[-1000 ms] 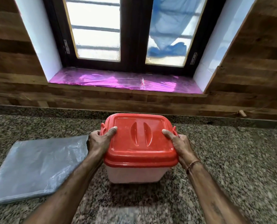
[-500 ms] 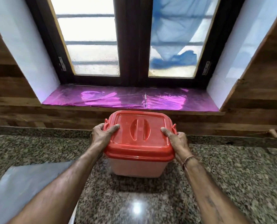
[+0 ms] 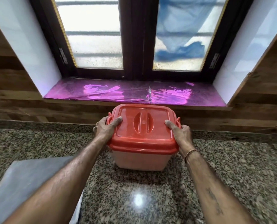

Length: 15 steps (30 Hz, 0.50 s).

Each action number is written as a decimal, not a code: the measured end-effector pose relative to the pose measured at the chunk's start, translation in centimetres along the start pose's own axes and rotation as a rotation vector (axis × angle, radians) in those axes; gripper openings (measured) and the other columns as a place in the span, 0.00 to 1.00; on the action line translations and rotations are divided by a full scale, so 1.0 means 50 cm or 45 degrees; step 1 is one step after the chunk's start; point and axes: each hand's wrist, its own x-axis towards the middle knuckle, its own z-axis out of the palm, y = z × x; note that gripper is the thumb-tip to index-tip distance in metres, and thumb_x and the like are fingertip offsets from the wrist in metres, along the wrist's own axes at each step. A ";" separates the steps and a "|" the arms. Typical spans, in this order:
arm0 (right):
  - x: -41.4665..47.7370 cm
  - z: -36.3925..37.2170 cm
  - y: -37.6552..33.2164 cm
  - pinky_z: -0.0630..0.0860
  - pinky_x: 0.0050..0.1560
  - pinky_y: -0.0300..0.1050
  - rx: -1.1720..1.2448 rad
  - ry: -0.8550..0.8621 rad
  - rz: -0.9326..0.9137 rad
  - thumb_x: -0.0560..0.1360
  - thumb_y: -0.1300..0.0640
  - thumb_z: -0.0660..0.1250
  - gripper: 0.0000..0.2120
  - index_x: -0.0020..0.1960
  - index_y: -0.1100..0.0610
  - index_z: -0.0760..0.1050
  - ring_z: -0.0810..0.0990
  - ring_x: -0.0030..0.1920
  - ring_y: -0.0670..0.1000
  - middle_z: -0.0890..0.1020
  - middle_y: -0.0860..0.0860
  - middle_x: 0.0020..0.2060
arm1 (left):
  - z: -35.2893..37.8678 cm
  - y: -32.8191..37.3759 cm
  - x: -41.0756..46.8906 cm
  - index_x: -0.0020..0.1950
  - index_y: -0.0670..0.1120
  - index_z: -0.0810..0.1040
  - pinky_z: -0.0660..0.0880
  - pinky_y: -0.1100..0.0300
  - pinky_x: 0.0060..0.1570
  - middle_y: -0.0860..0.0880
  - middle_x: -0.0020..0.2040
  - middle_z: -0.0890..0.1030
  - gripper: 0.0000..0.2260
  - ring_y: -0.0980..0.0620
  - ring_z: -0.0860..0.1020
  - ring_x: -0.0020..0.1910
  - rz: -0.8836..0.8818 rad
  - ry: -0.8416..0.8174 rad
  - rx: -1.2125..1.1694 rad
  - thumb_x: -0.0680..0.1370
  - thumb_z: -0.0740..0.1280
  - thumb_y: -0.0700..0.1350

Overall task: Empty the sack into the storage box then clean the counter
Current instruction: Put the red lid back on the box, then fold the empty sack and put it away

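Granite counter (image 3: 231, 175): left hand (image 3: 105, 128), right hand (image 3: 182, 135) grip storage box (image 3: 141, 160) (lid (image 3: 158, 113) on).

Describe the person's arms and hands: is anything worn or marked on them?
No sleeves or gloves are in view: the left hand and right hand are bare. A thin reddish-brown thread bracelet circles the right wrist, and a dark tattoo runs along the right forearm.

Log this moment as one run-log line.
left hand: grips storage box | right hand: grips storage box | red lid: on | sack: flat on counter, left of box
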 end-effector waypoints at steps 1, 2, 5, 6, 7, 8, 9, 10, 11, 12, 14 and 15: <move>-0.012 -0.001 -0.003 0.84 0.53 0.57 -0.103 0.048 -0.036 0.63 0.33 0.77 0.32 0.54 0.57 0.80 0.86 0.49 0.57 0.86 0.56 0.51 | -0.006 -0.009 -0.002 0.68 0.54 0.78 0.82 0.46 0.56 0.48 0.58 0.84 0.42 0.47 0.83 0.55 0.014 -0.016 0.036 0.62 0.71 0.77; -0.028 -0.001 -0.002 0.82 0.56 0.58 -0.225 0.102 -0.098 0.64 0.31 0.75 0.35 0.60 0.56 0.78 0.83 0.54 0.57 0.83 0.56 0.56 | -0.013 -0.018 -0.009 0.72 0.53 0.74 0.80 0.44 0.59 0.47 0.63 0.82 0.46 0.46 0.81 0.59 0.019 -0.023 0.063 0.61 0.69 0.79; -0.095 0.014 0.012 0.74 0.64 0.59 -0.535 0.299 -0.409 0.75 0.38 0.71 0.34 0.73 0.56 0.69 0.73 0.66 0.61 0.75 0.59 0.67 | -0.054 -0.048 -0.069 0.80 0.50 0.63 0.75 0.44 0.66 0.45 0.72 0.73 0.49 0.45 0.76 0.67 0.031 -0.051 0.059 0.67 0.68 0.76; -0.124 0.026 0.017 0.72 0.66 0.61 -0.586 0.369 -0.515 0.76 0.39 0.70 0.34 0.75 0.57 0.68 0.71 0.68 0.63 0.74 0.60 0.70 | -0.071 -0.061 -0.092 0.81 0.50 0.62 0.74 0.45 0.65 0.44 0.72 0.72 0.48 0.45 0.75 0.68 0.033 -0.052 0.053 0.69 0.68 0.75; -0.159 0.046 0.025 0.69 0.69 0.63 -0.632 0.433 -0.612 0.77 0.39 0.69 0.35 0.76 0.57 0.68 0.70 0.71 0.63 0.73 0.61 0.72 | -0.096 -0.085 -0.112 0.80 0.50 0.61 0.75 0.45 0.65 0.45 0.73 0.73 0.47 0.45 0.75 0.68 0.030 -0.051 0.050 0.70 0.68 0.74; -0.197 0.069 0.034 0.66 0.72 0.65 -0.682 0.489 -0.696 0.76 0.38 0.67 0.35 0.76 0.57 0.68 0.68 0.74 0.63 0.72 0.61 0.73 | -0.128 -0.112 -0.129 0.80 0.50 0.62 0.75 0.46 0.65 0.45 0.73 0.73 0.46 0.45 0.75 0.67 0.018 -0.040 0.059 0.70 0.69 0.74; -0.236 0.096 0.044 0.63 0.74 0.67 -0.721 0.537 -0.766 0.76 0.38 0.66 0.36 0.76 0.58 0.68 0.66 0.75 0.63 0.71 0.61 0.74 | -0.164 -0.138 -0.148 0.79 0.50 0.63 0.75 0.46 0.65 0.45 0.72 0.74 0.45 0.45 0.75 0.67 0.014 -0.022 0.082 0.70 0.69 0.73; -0.278 0.124 0.054 0.61 0.75 0.66 -0.745 0.567 -0.835 0.76 0.39 0.66 0.35 0.77 0.58 0.68 0.65 0.77 0.63 0.70 0.60 0.75 | -0.202 -0.166 -0.161 0.79 0.50 0.64 0.75 0.47 0.65 0.45 0.72 0.74 0.44 0.45 0.75 0.67 0.014 0.006 0.118 0.71 0.69 0.72; -0.324 0.155 0.064 0.60 0.77 0.64 -0.758 0.567 -0.909 0.77 0.41 0.67 0.35 0.77 0.58 0.68 0.64 0.77 0.63 0.70 0.60 0.75 | -0.242 -0.200 -0.170 0.79 0.50 0.64 0.75 0.47 0.65 0.45 0.72 0.75 0.43 0.45 0.76 0.67 0.013 0.035 0.159 0.71 0.69 0.71; -0.372 0.186 0.077 0.60 0.77 0.61 -0.749 0.533 -0.988 0.77 0.44 0.69 0.33 0.77 0.58 0.68 0.65 0.77 0.63 0.70 0.60 0.74 | -0.283 -0.230 -0.183 0.79 0.49 0.65 0.75 0.48 0.64 0.45 0.71 0.75 0.42 0.44 0.76 0.67 -0.001 0.059 0.202 0.72 0.70 0.70; -0.460 0.249 0.115 0.65 0.75 0.55 -0.702 0.398 -1.116 0.76 0.51 0.72 0.29 0.74 0.59 0.71 0.70 0.72 0.61 0.73 0.60 0.70 | -0.365 -0.293 -0.198 0.78 0.47 0.66 0.75 0.48 0.64 0.43 0.71 0.75 0.40 0.42 0.76 0.68 -0.040 0.099 0.301 0.73 0.71 0.67; -0.507 0.290 0.142 0.68 0.72 0.53 -0.693 0.263 -1.109 0.76 0.53 0.73 0.26 0.72 0.59 0.73 0.73 0.68 0.59 0.75 0.58 0.67 | -0.416 -0.332 -0.204 0.77 0.46 0.66 0.74 0.46 0.65 0.42 0.72 0.75 0.41 0.41 0.75 0.69 -0.073 0.121 0.354 0.73 0.71 0.67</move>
